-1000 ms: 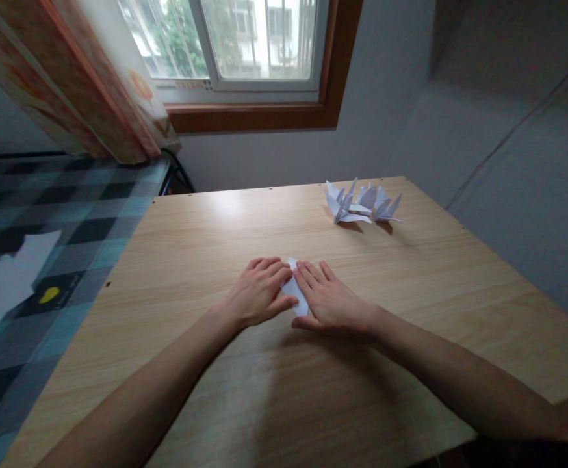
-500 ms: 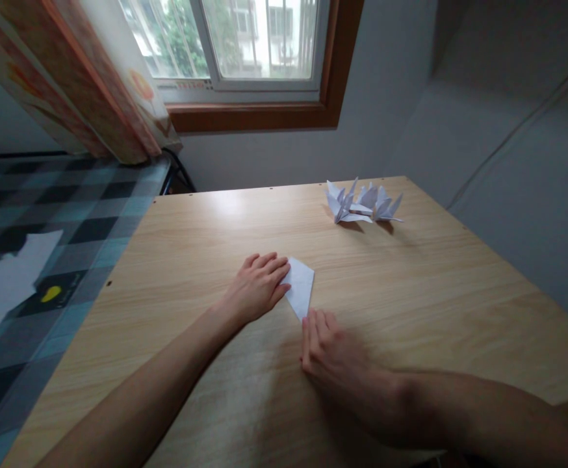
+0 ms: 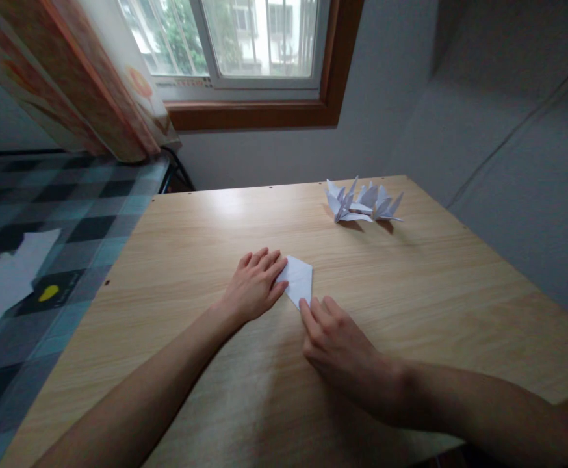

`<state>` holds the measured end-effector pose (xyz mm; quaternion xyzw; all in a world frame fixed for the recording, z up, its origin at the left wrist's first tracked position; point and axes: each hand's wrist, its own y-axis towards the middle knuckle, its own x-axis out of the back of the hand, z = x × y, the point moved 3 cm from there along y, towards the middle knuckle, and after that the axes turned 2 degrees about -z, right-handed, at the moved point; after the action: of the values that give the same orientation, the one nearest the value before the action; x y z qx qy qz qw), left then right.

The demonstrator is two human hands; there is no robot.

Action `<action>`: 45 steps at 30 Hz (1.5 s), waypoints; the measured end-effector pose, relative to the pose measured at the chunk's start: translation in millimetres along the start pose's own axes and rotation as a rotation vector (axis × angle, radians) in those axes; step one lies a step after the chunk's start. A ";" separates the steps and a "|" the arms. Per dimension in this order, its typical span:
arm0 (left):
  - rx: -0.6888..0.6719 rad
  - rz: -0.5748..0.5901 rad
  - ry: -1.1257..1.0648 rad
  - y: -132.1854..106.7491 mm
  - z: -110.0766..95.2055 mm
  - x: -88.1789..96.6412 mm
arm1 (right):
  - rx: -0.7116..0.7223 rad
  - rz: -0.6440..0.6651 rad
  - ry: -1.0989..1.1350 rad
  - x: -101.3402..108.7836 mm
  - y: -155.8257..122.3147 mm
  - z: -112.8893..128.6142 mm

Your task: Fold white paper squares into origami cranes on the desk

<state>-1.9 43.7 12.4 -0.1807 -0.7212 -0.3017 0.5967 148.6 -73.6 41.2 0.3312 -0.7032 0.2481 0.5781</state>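
folded white paper point(image 3: 299, 281) is lying mid-frame; i'm pressing my left hand point(image 3: 255, 286) flat on its left edge, my right hand point(image 3: 333, 335) flat-fingered, touching its lower tip.

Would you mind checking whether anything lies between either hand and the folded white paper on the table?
Nothing visible does. The left hand lies flat on the left edge of the folded paper, and the right hand touches its near tip with its fingertips. The paper cranes sit apart, farther back on the table.
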 end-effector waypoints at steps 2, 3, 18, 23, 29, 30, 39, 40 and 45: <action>0.029 -0.008 0.014 -0.1 0.1 -0.5 | 0.016 0.075 0.011 5.6 4.7 -6.9; 0.039 -0.012 0.019 -0.3 0.0 -0.6 | 0.035 0.102 0.026 7.5 6.4 -9.7; -0.118 0.000 -0.182 0.8 3.2 -0.1 | -0.081 -0.152 0.228 -32.1 31.9 -87.8; -0.115 0.054 -0.215 0.5 0.5 6.3 | -0.098 -0.242 0.384 -48.3 30.9 -98.5; -0.075 0.031 -0.277 2.8 2.1 7.4 | -0.276 -0.337 0.604 -54.6 33.0 -110.8; -0.073 0.011 -0.294 3.7 3.0 6.9 | -0.326 -0.335 0.612 -55.0 34.3 -111.9; 0.156 -0.196 -0.179 4.8 15.4 2.2 | -0.682 -0.350 0.476 -58.3 41.3 -111.8; 0.127 -0.191 -0.167 4.5 14.1 1.5 | -0.690 -0.351 0.469 -58.9 41.1 -111.4; 0.025 -0.135 -0.116 3.4 7.5 0.3 | -0.702 -0.294 0.489 -57.7 38.5 -107.1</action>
<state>-5.5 51.2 12.7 -0.1415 -0.7689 -0.3214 0.5343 195.6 40.5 8.4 0.1433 -0.5329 -0.0192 0.8337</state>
